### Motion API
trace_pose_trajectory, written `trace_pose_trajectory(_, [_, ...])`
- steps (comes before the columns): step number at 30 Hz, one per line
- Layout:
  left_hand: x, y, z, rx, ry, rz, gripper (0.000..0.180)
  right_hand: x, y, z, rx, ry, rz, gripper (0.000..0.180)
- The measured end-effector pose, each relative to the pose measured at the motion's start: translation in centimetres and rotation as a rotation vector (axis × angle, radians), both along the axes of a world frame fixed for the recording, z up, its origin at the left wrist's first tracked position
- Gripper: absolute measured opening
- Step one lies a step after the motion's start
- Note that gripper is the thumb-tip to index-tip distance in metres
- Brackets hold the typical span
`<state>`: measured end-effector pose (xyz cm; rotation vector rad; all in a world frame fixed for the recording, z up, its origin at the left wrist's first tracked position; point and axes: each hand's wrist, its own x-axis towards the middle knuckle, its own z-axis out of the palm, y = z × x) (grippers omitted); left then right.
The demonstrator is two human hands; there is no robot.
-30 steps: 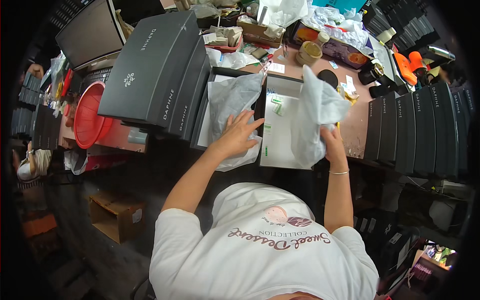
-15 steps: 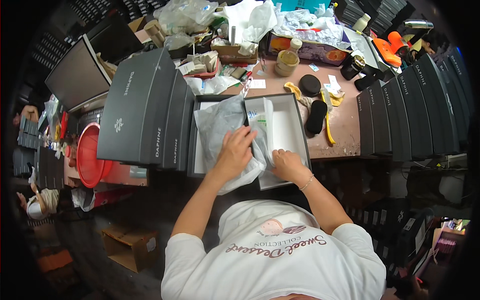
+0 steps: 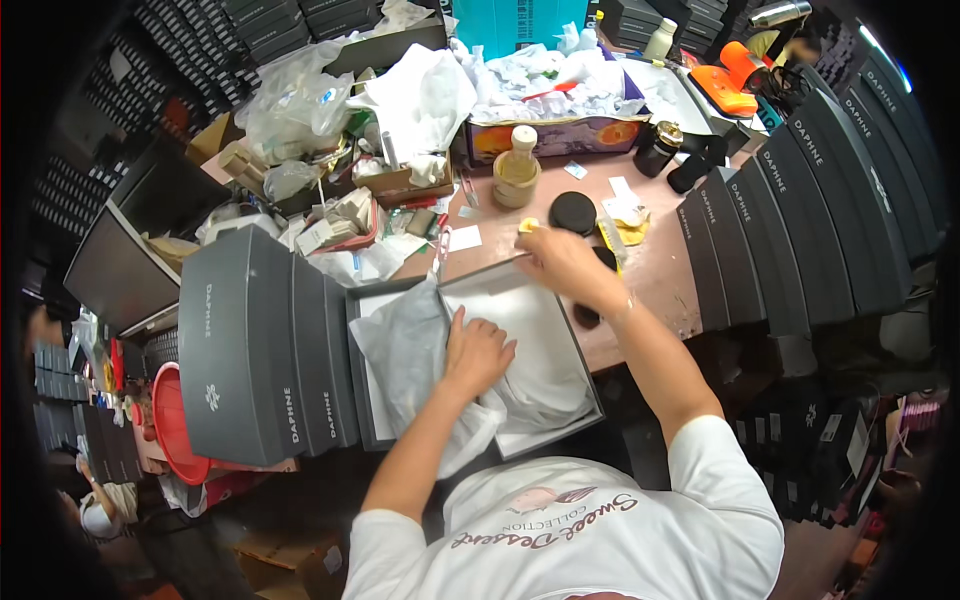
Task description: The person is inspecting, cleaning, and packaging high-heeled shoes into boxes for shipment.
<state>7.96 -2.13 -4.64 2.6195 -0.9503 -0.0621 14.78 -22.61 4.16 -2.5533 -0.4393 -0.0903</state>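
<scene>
An open grey box [image 3: 560,435] lined with white tissue paper [image 3: 420,350] lies on the brown table in front of me. My left hand [image 3: 478,352] lies flat on the tissue in the middle of the box, fingers spread. My right hand [image 3: 560,262] reaches over the box's far right corner, its fingers curled down by a small yellow object [image 3: 527,225] and a black round lid [image 3: 572,212]. Whether it grips anything is hidden. Part of the tissue hangs over the box's near edge.
Closed grey boxes [image 3: 250,350] stand upright to the left and a row of dark boxes [image 3: 800,230] to the right. Behind lie a small bottle [image 3: 520,165], a dark jar [image 3: 660,148], crumpled white paper and plastic bags [image 3: 420,90]. A red tub [image 3: 172,420] sits lower left.
My right hand left the tissue in the box and reached forward to its far corner. My left hand moved right to the box's middle. The view shifted toward the cluttered back of the table.
</scene>
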Motion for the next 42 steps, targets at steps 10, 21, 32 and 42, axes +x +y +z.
trace_pose_trajectory(10, [0.1, -0.3, 0.3, -0.236, -0.004, 0.037, 0.022, 10.1, -24.2, -15.5, -0.148, -0.029, -0.727, 0.074])
trace_pose_trajectory(21, [0.2, -0.3, 0.4, -0.206, -0.017, 0.072, 0.023, 9.3, -22.9, -15.9, -0.191, 0.127, -0.817, 0.02])
trace_pose_trajectory(32, [0.0, -0.8, 0.3, -0.195, -0.042, 0.073, 0.022, 9.6, -25.1, -18.7, -0.103, 0.173, -0.918, 0.023])
trace_pose_trajectory(42, [-0.4, 0.3, 0.5, -0.299, -0.001, 0.1, 0.024, 4.2, -11.6, -0.3, 0.403, -0.368, -0.257, 0.006])
